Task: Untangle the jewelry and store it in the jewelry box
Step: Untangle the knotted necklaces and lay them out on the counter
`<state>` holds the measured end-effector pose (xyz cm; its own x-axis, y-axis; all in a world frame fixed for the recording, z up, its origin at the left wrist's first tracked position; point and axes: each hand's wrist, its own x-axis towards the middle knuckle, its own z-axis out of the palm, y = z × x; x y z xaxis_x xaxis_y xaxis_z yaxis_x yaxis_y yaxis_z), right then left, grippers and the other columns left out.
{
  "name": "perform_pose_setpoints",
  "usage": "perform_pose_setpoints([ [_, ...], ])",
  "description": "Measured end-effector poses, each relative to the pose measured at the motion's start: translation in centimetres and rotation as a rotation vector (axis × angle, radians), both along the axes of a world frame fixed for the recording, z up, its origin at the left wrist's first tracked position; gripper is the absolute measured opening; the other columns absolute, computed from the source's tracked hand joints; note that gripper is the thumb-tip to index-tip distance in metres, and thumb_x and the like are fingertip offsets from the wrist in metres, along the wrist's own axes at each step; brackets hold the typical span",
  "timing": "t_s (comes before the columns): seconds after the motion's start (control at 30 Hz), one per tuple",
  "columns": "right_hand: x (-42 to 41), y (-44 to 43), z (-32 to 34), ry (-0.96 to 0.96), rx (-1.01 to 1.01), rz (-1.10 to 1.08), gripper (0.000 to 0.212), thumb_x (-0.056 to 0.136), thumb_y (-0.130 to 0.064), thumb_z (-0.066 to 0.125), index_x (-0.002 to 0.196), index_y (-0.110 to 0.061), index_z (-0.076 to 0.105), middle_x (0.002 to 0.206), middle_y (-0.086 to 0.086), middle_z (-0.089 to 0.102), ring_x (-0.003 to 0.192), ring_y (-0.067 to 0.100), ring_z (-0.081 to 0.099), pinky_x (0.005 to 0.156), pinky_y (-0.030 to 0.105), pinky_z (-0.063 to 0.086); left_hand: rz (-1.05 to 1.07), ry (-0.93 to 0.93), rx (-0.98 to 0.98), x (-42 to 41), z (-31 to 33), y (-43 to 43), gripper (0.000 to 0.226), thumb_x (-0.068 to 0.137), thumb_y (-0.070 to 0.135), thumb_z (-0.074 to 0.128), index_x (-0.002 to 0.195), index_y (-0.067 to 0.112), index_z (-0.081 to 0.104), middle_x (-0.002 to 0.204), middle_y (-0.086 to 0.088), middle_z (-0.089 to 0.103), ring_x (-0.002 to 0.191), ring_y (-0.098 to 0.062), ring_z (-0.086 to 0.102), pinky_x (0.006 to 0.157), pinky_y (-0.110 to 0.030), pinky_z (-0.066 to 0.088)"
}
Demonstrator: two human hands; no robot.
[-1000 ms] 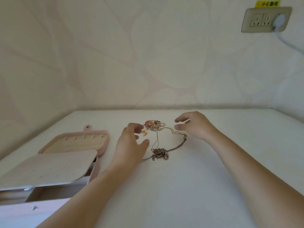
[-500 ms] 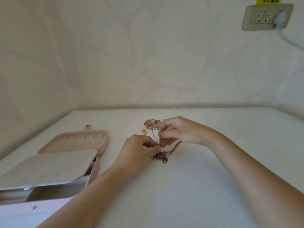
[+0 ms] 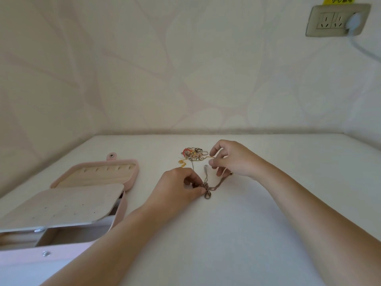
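A tangle of jewelry lies mid-table: a beaded cluster point(image 3: 192, 154) with red cord and gold bits at the back, and a dark chain point(image 3: 218, 183) with a lobster clasp point(image 3: 207, 195) nearer me. My left hand point(image 3: 177, 187) pinches the knotted part of the chain beside the clasp. My right hand point(image 3: 233, 158) hovers just right of the cluster, thumb and forefinger pinching a thin gold strand that runs into the cluster. The pink jewelry box point(image 3: 132, 178) stands open at the left, its ring-slot lid lying flat and an inner earring panel point(image 3: 61, 205) raised.
The white table point(image 3: 237, 234) meets a pale patterned wall at the back and both sides. A wall socket point(image 3: 338, 19) with a white plug and cord sits at the upper right. A drawer front with a snap stud point(image 3: 45, 253) shows at the lower left.
Both hands closed in from open over the tangle and took hold of strands. Since half a second ago my right hand has drawn back to the right, spreading the chain.
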<state>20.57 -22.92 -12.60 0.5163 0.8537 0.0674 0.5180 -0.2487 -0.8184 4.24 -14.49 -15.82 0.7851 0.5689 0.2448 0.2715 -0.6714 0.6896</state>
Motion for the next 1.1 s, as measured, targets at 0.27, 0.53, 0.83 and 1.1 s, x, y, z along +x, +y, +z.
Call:
perform_pose_setpoints([
  [0.27, -1.0, -0.5, 0.6, -0.139, -0.318, 0.270, 0.013, 0.069, -0.027, 0.083, 0.077, -0.022, 0.075, 0.069, -0.006, 0.066, 0.065, 0.007, 0.056, 0.061, 0.016, 0.040, 0.004, 0.033, 0.027, 0.0, 0.1, 0.1, 0.006, 0.079, 0.027, 0.071, 0.077, 0.031, 0.067, 0.076, 0.015, 0.058, 0.072, 0.004, 0.049, 0.061, -0.003, 0.035],
  [0.53, -1.3, -0.4, 0.6, -0.066, -0.253, 0.280, 0.009, 0.076, -0.009, 0.073, 0.074, -0.016, 0.067, 0.070, -0.003, 0.065, 0.067, 0.006, 0.059, 0.066, 0.017, 0.043, -0.013, 0.057, -0.021, 0.0, 0.3, 0.4, 0.018, 0.076, 0.028, 0.074, 0.065, 0.028, 0.061, 0.063, 0.014, 0.054, 0.059, -0.001, 0.045, 0.053, -0.010, 0.035],
  [0.83, -1.2, 0.1, -0.2, 0.034, -0.029, 0.277, 0.020, 0.078, 0.008, 0.067, 0.080, -0.011, 0.064, 0.076, 0.008, 0.065, 0.061, 0.012, 0.064, 0.064, 0.024, 0.054, -0.037, 0.089, -0.050, 0.0, 0.5, 0.3, 0.016, 0.075, 0.020, 0.066, 0.064, 0.013, 0.056, 0.060, 0.006, 0.056, 0.052, -0.004, 0.041, 0.047, -0.013, 0.031],
  [1.1, -1.3, -0.2, 0.7, 0.110, 0.040, 0.394, 0.020, 0.075, 0.001, 0.075, 0.081, -0.016, 0.067, 0.085, 0.011, 0.065, 0.071, 0.015, 0.061, 0.074, 0.024, 0.049, -0.046, -0.102, -0.201, 0.0, 0.6, 0.3, 0.019, 0.074, 0.019, 0.077, 0.086, 0.023, 0.064, 0.086, 0.007, 0.069, 0.081, -0.007, 0.064, 0.068, -0.015, 0.049],
])
